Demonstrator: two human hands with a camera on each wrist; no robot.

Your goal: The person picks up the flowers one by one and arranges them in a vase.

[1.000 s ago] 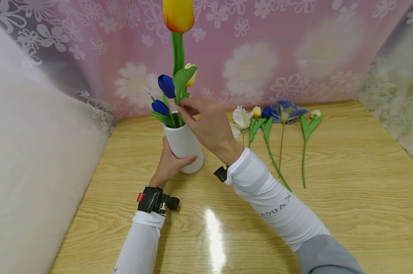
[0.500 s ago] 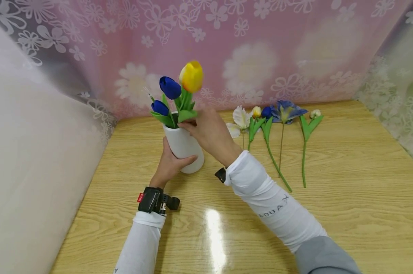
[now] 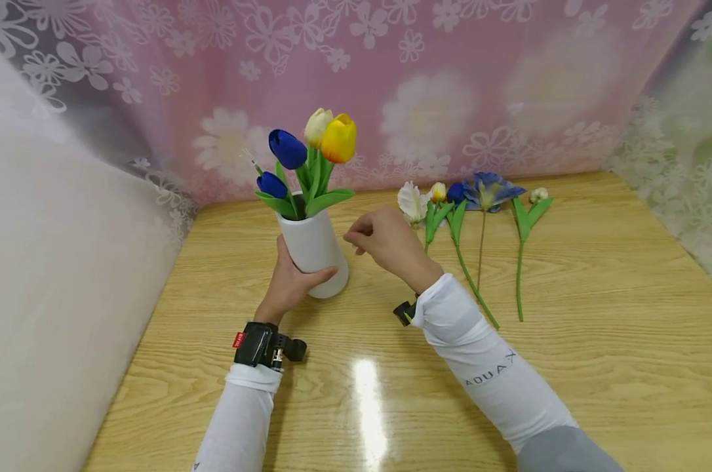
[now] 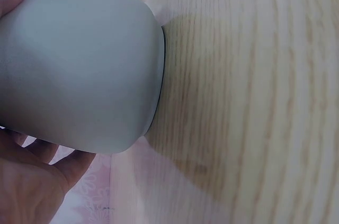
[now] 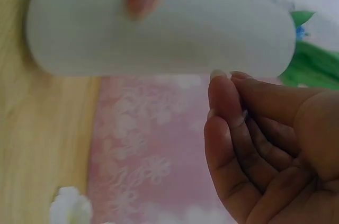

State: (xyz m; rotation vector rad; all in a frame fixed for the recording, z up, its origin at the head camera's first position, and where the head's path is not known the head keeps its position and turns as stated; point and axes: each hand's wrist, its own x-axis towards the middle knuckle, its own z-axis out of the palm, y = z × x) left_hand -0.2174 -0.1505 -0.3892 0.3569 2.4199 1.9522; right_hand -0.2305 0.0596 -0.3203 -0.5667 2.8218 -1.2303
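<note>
White vase (image 3: 309,242) on the worktop (image 3: 598,367), left hand (image 3: 290,283) wrapped round its lower body; right hand (image 3: 393,246) just beside it, thumb and fingertips together, holding nothing; tulips (image 3: 339,139) rise from it, how deeply seated I cannot tell; a firm low grip should steady it best; loose flowers (image 3: 490,192) lie farther right.

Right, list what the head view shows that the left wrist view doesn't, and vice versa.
Only head: the right hand, the red-tinged yellow tulip and two dark blue tulips beside it.

Only left wrist: the dark edge along the base of the smooth white vase.

Both: that vase, the left hand gripping it, the wood-grain table and the pink flowered backdrop.
</note>
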